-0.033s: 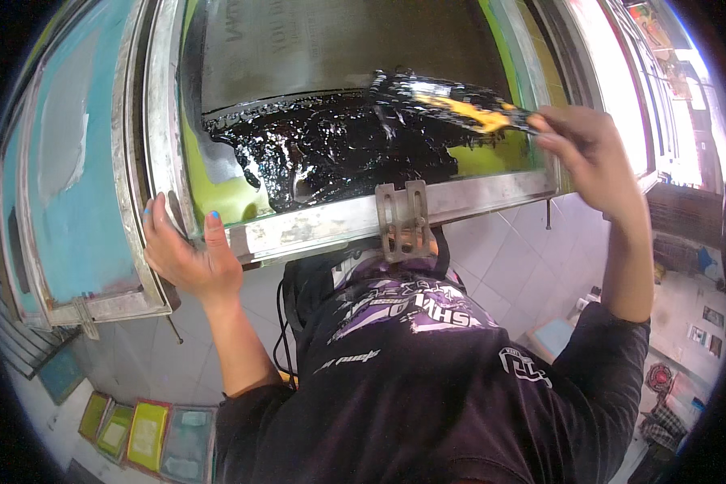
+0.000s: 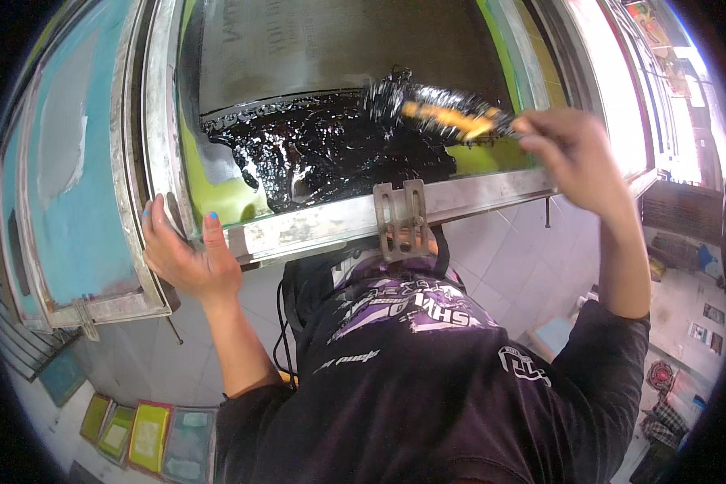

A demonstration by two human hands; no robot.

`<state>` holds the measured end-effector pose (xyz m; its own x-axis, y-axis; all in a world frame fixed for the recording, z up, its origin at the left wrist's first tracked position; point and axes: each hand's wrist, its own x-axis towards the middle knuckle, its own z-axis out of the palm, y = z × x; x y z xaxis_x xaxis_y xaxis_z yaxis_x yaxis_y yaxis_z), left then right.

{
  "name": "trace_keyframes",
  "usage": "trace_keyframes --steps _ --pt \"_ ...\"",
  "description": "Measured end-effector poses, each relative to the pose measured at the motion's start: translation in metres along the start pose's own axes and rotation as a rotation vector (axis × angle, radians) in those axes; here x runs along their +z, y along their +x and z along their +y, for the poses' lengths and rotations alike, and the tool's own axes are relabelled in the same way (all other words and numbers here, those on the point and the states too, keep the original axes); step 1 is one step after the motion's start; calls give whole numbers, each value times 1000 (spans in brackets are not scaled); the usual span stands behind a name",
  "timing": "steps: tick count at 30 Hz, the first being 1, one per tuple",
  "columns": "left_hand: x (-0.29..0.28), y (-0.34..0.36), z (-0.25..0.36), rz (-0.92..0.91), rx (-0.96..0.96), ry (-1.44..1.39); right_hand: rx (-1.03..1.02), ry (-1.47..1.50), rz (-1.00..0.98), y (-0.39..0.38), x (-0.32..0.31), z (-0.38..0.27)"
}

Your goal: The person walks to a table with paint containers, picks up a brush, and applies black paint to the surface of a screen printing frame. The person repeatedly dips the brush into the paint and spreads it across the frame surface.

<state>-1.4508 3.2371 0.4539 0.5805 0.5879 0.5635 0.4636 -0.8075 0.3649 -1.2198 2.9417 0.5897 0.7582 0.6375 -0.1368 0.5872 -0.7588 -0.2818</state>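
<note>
Spatula (image 2: pixel 452 123) is blurred, its gripped end hidden by the right hand (image 2: pixel 571 153).

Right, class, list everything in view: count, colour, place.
Central screen: one, green and grey, upper middle
Paste: one patch, black, on it
Tool: one, black and orange, over paste
Slotted brackets: two, grey, screens' near edges
Side screens: count unclear, blue, left
Small panels: at least four, green, yellow, grey, lower left
Floor tiles: several, grey, below
Clutter: uncountable, mixed, right
Shirt: one, black, lower middle
Left hand: one, bare, central screen's corner
Right hand: one, bare, on tool
</note>
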Motion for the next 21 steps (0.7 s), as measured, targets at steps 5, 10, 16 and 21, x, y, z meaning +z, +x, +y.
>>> trace_keyframes --steps 5,10,16,21 --pt "-2 -4 -3 6 1 32 -23 -36 -166 -3 -10 6" --pt "4 1 -1 16 -5 10 47 95 -21 -18 9 11" --pt "5 -3 -2 45 -31 -2 65 -8 -34 -44 22 11" --pt "2 -3 -3 49 -35 -59 -85 -52 323 -72 57 27"
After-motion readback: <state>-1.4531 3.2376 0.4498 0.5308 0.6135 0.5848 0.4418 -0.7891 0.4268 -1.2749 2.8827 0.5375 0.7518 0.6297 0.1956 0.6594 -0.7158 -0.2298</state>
